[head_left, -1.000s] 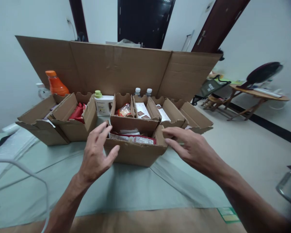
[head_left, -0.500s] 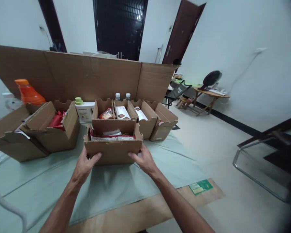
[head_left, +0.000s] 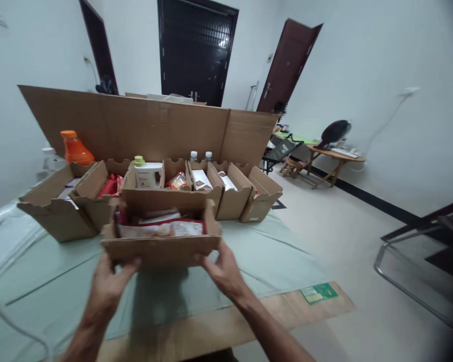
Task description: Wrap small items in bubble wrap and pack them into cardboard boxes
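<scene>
Both hands are on it! The left hand (head_left: 107,286) and the right hand (head_left: 224,271) are clamped on the lower ends of an open, oblong brown cardboard box (head_left: 160,249), thumbs against its front wall, well apart from each other. The box is at the near middle, with a dark shadow beneath it on the pale green cloth (head_left: 196,306); inside lies a red-edged, white-patterned packet (head_left: 162,230).

Straight ahead the way is blocked: a row of tall brown cardboard bins (head_left: 232,203) stands across the far side, holding a shiny red packet (head_left: 108,187) on the left and a flat white carton (head_left: 201,179) nearer the middle. Among them, a white jug with a light-green cap (head_left: 147,173), its lower part hidden by the box. At the back left, an orange bottle (head_left: 77,152); behind everything, a wide brown cardboard panel (head_left: 166,125) stands like a wall. Over on the near left, a pale grey cable (head_left: 13,322) crosses the cloth, clear plastic wrap (head_left: 11,249) beyond it.
</scene>
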`<state>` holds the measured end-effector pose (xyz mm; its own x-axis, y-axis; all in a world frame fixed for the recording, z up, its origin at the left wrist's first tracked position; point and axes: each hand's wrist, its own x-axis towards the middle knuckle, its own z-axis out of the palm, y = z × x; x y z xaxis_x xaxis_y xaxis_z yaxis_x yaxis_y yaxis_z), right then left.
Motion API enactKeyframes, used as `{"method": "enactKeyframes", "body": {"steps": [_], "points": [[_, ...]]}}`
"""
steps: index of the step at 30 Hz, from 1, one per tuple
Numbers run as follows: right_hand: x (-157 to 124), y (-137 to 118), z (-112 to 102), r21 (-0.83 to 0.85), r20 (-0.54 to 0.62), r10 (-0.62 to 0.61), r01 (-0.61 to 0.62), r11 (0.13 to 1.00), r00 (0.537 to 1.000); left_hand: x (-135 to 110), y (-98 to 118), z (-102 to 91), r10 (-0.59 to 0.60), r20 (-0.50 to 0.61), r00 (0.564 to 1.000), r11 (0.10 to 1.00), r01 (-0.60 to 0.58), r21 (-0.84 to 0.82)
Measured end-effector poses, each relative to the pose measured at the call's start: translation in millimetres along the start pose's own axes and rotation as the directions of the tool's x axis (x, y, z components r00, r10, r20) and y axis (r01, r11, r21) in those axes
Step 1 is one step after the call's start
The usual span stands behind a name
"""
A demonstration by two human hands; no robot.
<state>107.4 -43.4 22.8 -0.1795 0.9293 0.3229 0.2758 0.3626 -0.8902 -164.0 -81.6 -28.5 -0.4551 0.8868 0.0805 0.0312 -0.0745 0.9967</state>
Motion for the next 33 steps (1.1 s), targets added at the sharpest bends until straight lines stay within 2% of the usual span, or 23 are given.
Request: {"method": "enactKeyframes", "body": {"steps": [1,3,5,8,10,13,15,17,19,21,23,25,27,33], "points": [[-6.2,3.1,-11.3,-0.042,-0.042,0.014,-0.015,0.999,0.999,-5.5,10.0,18.6,0.006,0.013,1.0,0.999,-0.006,-0.035],[-27.7,10.9,-32.2,-0.159,-0.116,0.011,-0.03,0.987,0.993,-20.4,20.1,45.0,0.031,0.127,0.991,0.995,-0.019,-0.1],[-53.8,19.6,-41.6,-0.246,-0.158,-0.008,-0.032,0.969,0.987,-32.7,15.7,50.2,0.031,0.209,0.977,0.991,-0.003,-0.131],[-84.7,31.3,-26.3,-0.313,-0.093,-0.026,-0.005,0.95,0.995,-31.4,-5.3,23.4,0.008,0.217,0.976,0.993,0.019,-0.12],[-95.5,37.1,-4.7,-0.33,-0.005,-0.068,0.062,0.942,0.998,-16.7,-16.5,-3.4,0.004,0.185,0.983,0.994,0.017,-0.11],[-98.2,42.4,18.2,-0.321,0.114,-0.171,0.199,0.926,0.979,10.0,-18.2,-33.4,0.07,0.138,0.988,0.989,-0.05,-0.142],[-92.5,45.2,18.5,-0.307,0.175,-0.198,0.244,0.92,0.964,17.0,-13.8,-40.8,0.111,0.105,0.988,0.984,-0.095,-0.153],[-81.2,49.0,9.9,-0.298,0.165,-0.178,0.221,0.929,0.97,8.1,-12.6,-39.5,0.092,0.028,0.995,0.991,-0.089,-0.1],[-65.1,54.4,0.8,-0.273,0.121,-0.132,0.161,0.948,0.984,-16.2,-18.3,-32.2,0.041,-0.097,0.994,0.999,-0.041,-0.002],[-45.9,60.3,-2.0,-0.193,0.153,-0.071,0.101,0.976,0.986,-48.3,-28.9,-21.6,0.009,-0.175,0.984,0.998,0.003,0.069],[-26.2,65.3,3.0,-0.06,0.291,-0.027,0.046,0.997,0.956,-76.4,-39.7,-9.3,-0.006,-0.098,0.995,0.997,0.014,0.079],[-7.4,68.4,12.4,0.061,0.413,-0.024,-0.001,0.998,0.91,-90.4,-46.8,2.8,0.041,0.001,0.999,0.996,-0.041,0.078],[10.2,70.3,21.3,0.126,0.463,-0.035,-0.027,0.992,0.885,-88.2,-50.0,13.8,0.101,0.045,0.994,0.99,-0.105,0.099],[53.2,80.2,24.0,0.194,0.437,-0.037,-0.055,0.979,0.899,-49.8,-54.3,47.8,0.197,0.079,0.977,0.939,-0.212,0.272]]}}
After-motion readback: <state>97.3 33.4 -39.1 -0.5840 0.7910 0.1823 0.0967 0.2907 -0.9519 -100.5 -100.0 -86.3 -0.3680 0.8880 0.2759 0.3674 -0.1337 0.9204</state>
